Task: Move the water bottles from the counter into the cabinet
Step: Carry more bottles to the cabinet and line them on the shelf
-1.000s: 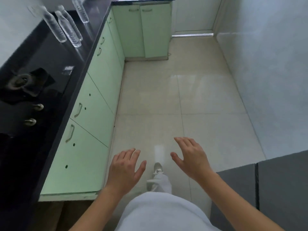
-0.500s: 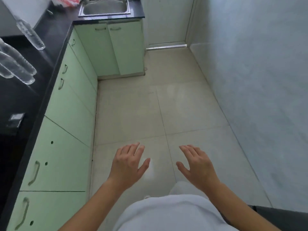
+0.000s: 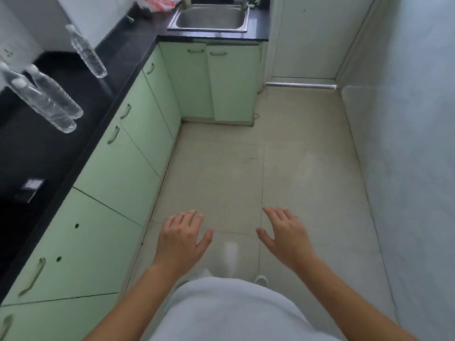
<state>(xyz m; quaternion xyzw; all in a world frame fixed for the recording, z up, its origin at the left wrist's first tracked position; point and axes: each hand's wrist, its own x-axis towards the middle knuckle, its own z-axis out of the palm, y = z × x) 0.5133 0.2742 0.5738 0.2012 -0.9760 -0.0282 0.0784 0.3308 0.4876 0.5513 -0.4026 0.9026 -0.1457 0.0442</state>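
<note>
Three clear water bottles stand on the black counter [image 3: 81, 134] at the left: one [image 3: 87, 53] farther back, and two close together, a front one [image 3: 43, 105] and one right behind it [image 3: 55, 93]. Light green cabinet doors [image 3: 128, 166] run below the counter, all closed. My left hand [image 3: 181, 238] and my right hand [image 3: 284, 233] hover palms down over the floor, fingers spread, holding nothing. Both are well to the right of the bottles and lower in the view.
A steel sink [image 3: 211, 18] sits in the counter at the far end, with a red-and-white bag [image 3: 157, 3] beside it. A small dark device [image 3: 30, 187] lies on the counter. A pale wall [image 3: 406, 143] bounds the right side. Tiled floor [image 3: 246, 168] lies ahead.
The view has advanced along the counter and lifted: the sink has come fully into view and the stove has dropped out. The bottles look closer. Both hands stay open and empty.
</note>
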